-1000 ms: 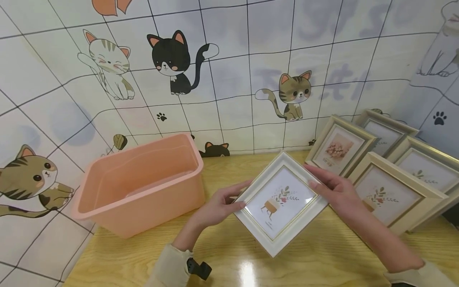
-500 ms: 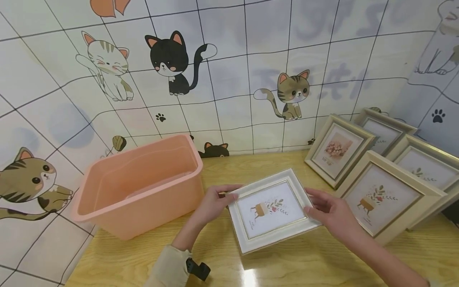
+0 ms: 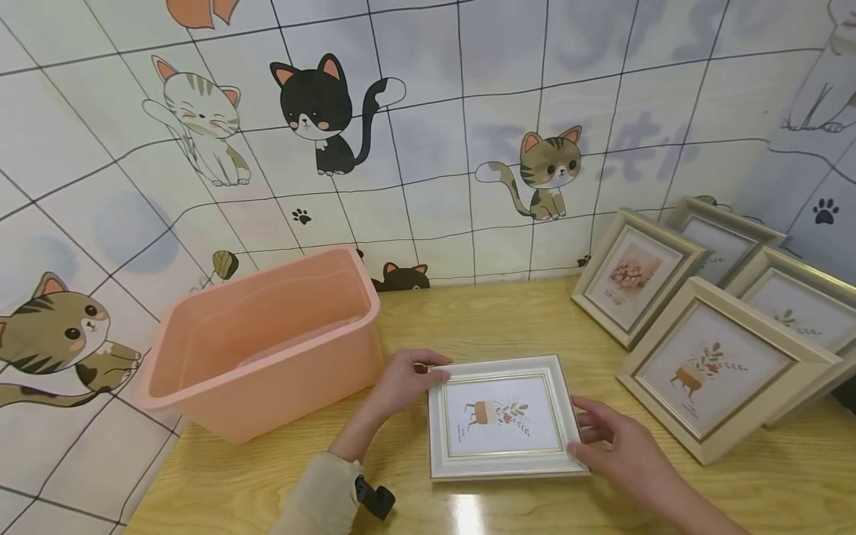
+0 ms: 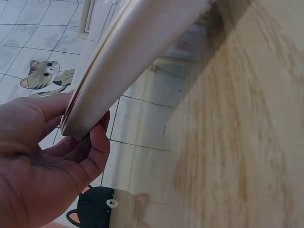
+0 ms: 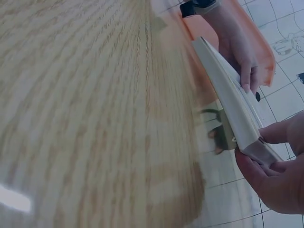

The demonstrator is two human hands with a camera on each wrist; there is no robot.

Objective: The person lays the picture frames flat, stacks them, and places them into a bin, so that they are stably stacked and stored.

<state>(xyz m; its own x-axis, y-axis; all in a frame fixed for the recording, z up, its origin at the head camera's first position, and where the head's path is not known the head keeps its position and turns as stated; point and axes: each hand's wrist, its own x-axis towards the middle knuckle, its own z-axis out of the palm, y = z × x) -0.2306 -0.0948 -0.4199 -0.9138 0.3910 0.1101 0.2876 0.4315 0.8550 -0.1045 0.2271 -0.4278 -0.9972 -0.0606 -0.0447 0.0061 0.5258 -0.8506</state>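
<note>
A white picture frame (image 3: 504,416) with a gold inner line and a potted-plant print lies nearly level, face up, low over the wooden table. My left hand (image 3: 409,383) pinches its far left corner, thumb on the face and fingers beneath. On the opposite side, the right hand (image 3: 618,449) grips the right edge near the front corner. The left wrist view shows the frame's thick side (image 4: 123,61) rising from between thumb and curled fingers of the left hand (image 4: 52,156). In the right wrist view, the right hand (image 5: 280,166) holds a corner, with a gap between frame and tabletop.
A pink plastic bin (image 3: 267,357) stands at the left. On the right, several framed prints lean together, the front one a cream frame (image 3: 722,371) and the rear left one a beige frame (image 3: 635,275). A cat-patterned wall covering (image 3: 435,148) backs the wooden table (image 3: 455,312).
The white frame has turned from a diamond slant to nearly square with the table edge. Both hands have brought it lower and flatter, the right hand moving toward the front.
</note>
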